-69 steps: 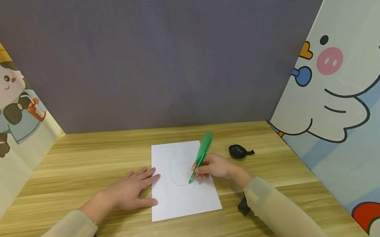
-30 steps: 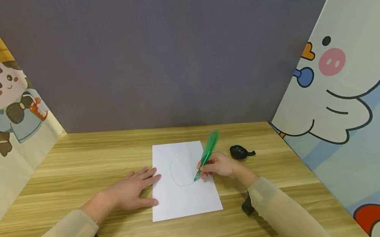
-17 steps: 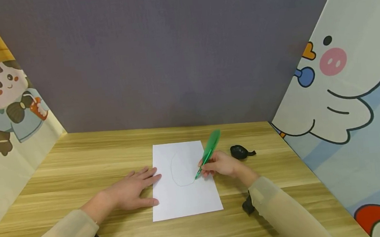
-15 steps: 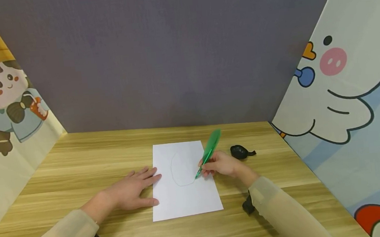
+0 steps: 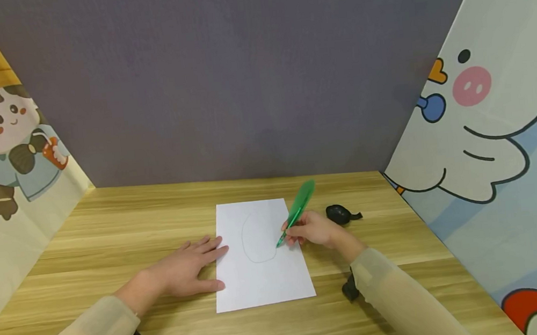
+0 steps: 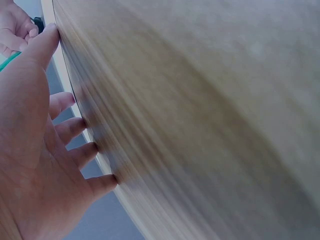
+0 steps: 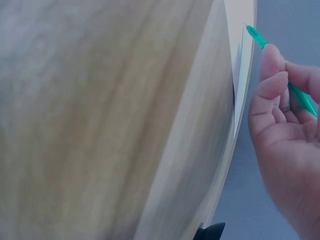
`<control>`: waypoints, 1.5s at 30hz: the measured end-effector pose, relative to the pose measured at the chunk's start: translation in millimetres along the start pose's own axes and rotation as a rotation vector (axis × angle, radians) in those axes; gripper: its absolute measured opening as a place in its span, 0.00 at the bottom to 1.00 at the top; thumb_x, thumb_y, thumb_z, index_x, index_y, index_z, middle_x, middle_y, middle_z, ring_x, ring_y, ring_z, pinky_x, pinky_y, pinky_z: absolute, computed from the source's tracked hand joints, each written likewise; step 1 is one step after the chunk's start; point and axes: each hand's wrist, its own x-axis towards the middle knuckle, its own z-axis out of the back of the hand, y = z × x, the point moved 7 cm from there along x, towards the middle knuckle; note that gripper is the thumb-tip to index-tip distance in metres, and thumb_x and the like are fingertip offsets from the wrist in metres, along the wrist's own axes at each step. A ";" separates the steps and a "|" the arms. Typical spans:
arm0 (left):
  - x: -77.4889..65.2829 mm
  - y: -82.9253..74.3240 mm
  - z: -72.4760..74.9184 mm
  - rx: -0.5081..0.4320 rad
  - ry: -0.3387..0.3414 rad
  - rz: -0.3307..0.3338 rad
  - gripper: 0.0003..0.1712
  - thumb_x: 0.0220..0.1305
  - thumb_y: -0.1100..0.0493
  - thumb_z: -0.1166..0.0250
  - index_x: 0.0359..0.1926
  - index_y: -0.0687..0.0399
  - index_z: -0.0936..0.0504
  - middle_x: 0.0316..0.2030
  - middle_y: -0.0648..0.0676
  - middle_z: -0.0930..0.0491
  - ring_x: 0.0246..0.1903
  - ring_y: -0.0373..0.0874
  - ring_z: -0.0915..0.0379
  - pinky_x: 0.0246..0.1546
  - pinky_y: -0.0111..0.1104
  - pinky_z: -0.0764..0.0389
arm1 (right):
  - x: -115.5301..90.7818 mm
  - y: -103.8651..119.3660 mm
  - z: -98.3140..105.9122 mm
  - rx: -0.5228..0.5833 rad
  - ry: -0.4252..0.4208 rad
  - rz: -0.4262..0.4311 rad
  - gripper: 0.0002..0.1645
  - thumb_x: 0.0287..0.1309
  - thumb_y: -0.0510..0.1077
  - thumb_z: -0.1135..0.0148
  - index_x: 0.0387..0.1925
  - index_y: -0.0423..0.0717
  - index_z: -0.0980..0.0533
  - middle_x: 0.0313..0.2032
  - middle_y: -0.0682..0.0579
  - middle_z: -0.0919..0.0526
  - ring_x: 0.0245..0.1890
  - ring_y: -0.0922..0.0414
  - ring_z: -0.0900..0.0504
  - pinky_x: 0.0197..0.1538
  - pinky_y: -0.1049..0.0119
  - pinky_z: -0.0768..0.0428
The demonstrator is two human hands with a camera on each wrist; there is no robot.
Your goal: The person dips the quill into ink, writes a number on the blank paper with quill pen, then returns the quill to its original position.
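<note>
Steadying the white sheet of paper [image 5: 260,287] falls to the left hand [image 5: 179,273], which lies with its fingers spread, gripping nothing, the thumb and some fingertips on the sheet's left edge. Light, even pressure there should be enough; pushing sideways could slide the paper under the line. The sheet itself lies flat on the wood-grain table [image 5: 152,216], between the two hands.

On the paper, a thin curved line [image 5: 242,240] starts at the far side, runs down its left part, rounds a near bend and turns up to the right, where the nib of the green feather-shaped pen [image 5: 303,198] sits at its end. To keep the stroke smooth, I would match the faint weight of the left part and move at a steady pace; stopping at the bend could leave a kink.

The right hand [image 5: 318,231] pinches the pen low, between thumb and fingers, with the feather end tilted far and right. That low hold seems good for control, provided the wrist moves freely.

Just right and far of this hand rests a small black object [image 5: 338,214], rounded with a short tail; the elbow and sleeve look well placed to miss it.
</note>
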 end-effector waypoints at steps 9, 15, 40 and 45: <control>-0.1 -0.1 0.5 -0.008 0.004 0.008 0.55 0.74 0.23 0.39 0.87 0.49 0.38 0.88 0.60 0.46 0.87 0.68 0.54 0.82 0.72 0.48 | 3.5 -1.8 3.3 0.016 -0.035 -0.017 0.15 0.79 0.41 0.36 0.55 0.34 0.14 0.40 0.43 0.06 0.38 0.58 0.11 0.43 0.65 0.15; -0.2 -0.4 0.4 -0.006 0.008 0.011 0.54 0.74 0.23 0.39 0.87 0.49 0.38 0.88 0.60 0.46 0.87 0.68 0.54 0.83 0.71 0.48 | 5.9 -3.2 4.9 0.025 -0.054 -0.026 0.16 0.79 0.41 0.37 0.56 0.33 0.15 0.39 0.45 0.06 0.38 0.59 0.12 0.42 0.66 0.16; -0.2 -2.1 1.2 -0.007 0.009 0.013 0.54 0.74 0.24 0.38 0.87 0.49 0.38 0.88 0.60 0.47 0.87 0.68 0.54 0.82 0.72 0.48 | 17.0 2.2 5.2 -0.005 -0.113 -0.009 0.16 0.79 0.41 0.37 0.57 0.35 0.15 0.39 0.47 0.07 0.38 0.59 0.12 0.42 0.64 0.17; -0.7 -2.4 1.1 -0.009 0.011 0.015 0.54 0.74 0.24 0.38 0.87 0.49 0.38 0.88 0.60 0.47 0.87 0.68 0.54 0.82 0.72 0.48 | 19.8 3.4 3.7 -0.008 -0.134 -0.009 0.15 0.79 0.41 0.37 0.56 0.35 0.14 0.38 0.47 0.06 0.37 0.58 0.12 0.41 0.65 0.17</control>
